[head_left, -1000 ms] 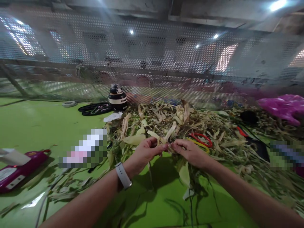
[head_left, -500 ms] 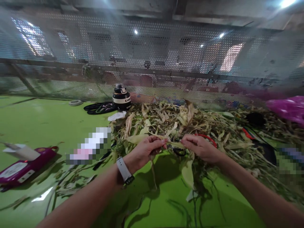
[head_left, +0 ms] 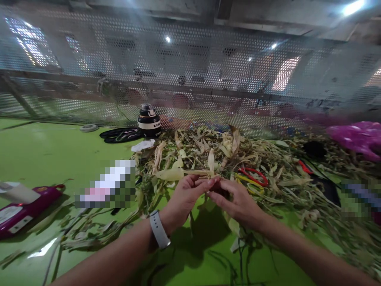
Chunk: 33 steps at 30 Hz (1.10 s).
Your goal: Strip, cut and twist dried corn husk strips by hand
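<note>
My left hand (head_left: 186, 194), a pale watch strap on its wrist, is closed in a pinch on strips of dried husk. A broad, pale yellow husk strip (head_left: 169, 174) sticks out leftward from the fingers, and a narrow husk piece (head_left: 211, 159) stands up behind them. Against the left fingertips, my right hand (head_left: 236, 202) is closed too, its curled fingers on the same husk; what lies between the fingertips is mostly hidden. Below the right hand hangs a pale leaf end (head_left: 234, 227). Both hands are at the near edge of a husk heap (head_left: 199, 145).
Red (head_left: 257, 176) and yellow (head_left: 250, 184) loops lie right of my hands. A black bottle (head_left: 149, 122) stands at the back left, before a perforated metal screen (head_left: 190, 55). A maroon device (head_left: 35, 208) is at left on the green table (head_left: 89, 155); a pink plastic bag (head_left: 357, 137) is at right.
My right hand has moved left until its fingers meet my left hand. The yellow loop beside the red one is now uncovered. The view has shifted slightly.
</note>
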Tool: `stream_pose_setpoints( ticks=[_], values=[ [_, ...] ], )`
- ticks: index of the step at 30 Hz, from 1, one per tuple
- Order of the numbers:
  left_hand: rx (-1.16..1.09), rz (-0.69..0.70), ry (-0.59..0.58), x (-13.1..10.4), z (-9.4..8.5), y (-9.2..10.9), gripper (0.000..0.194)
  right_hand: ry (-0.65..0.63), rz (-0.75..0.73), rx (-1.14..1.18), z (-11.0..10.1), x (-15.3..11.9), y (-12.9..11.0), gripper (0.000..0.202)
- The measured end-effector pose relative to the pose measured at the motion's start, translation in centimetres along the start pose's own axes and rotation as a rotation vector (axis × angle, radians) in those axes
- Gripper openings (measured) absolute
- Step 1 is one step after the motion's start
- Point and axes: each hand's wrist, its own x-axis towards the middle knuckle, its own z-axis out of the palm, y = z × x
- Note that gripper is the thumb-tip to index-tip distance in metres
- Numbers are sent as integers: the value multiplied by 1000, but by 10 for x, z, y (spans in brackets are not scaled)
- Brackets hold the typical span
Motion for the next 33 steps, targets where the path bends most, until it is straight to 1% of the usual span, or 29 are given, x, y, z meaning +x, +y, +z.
stream_pose_setpoints(
  ticks=[2,5,6,8,10,12,14,16,19,23,26,28,29,30,31,32,33],
  values=[
    [13,4,3,-2,2,-2,24,-47,97,218,3,1,0,25],
    [21,2,19,-3,5,-4,25,-110,201,525,10,3,5,29],
    [25,5,14,-4,5,-4,25,-109,232,591,13,3,6,31],
    [28,14,-5,-4,6,-5,26,-76,285,652,17,2,7,34],
    [37,16,-3,-5,7,-5,26,-53,310,669,20,2,7,36],
    [62,11,14,-5,7,-5,26,-68,312,666,20,1,6,37],
    [96,5,37,-4,5,-4,26,-123,308,656,20,0,5,37],
    [111,19,53,-4,4,-1,24,-211,301,645,20,-1,5,37],
    [83,35,63,-3,1,3,23,-305,296,623,19,-2,6,34],
    [56,-34,69,-3,-1,5,28,-315,274,529,22,-2,7,25],
    [138,-81,75,-3,-2,7,27,-315,217,378,24,-5,5,17],
    [219,-96,60,-3,-4,9,22,-261,129,230,19,-8,-1,17],
    [263,-96,29,-3,-4,10,20,-193,69,154,15,-9,-4,17],
    [310,-92,-24,-3,-4,11,18,-92,5,79,9,-10,-8,19],
    [361,-87,-91,-3,-4,11,17,36,-62,22,3,-11,-11,19],
    [411,-82,-156,-4,-4,11,17,174,-114,-37,-2,-10,-14,16],
    [457,-79,-208,-4,-3,10,17,278,-156,-103,-7,-9,-15,15]
  ],
)
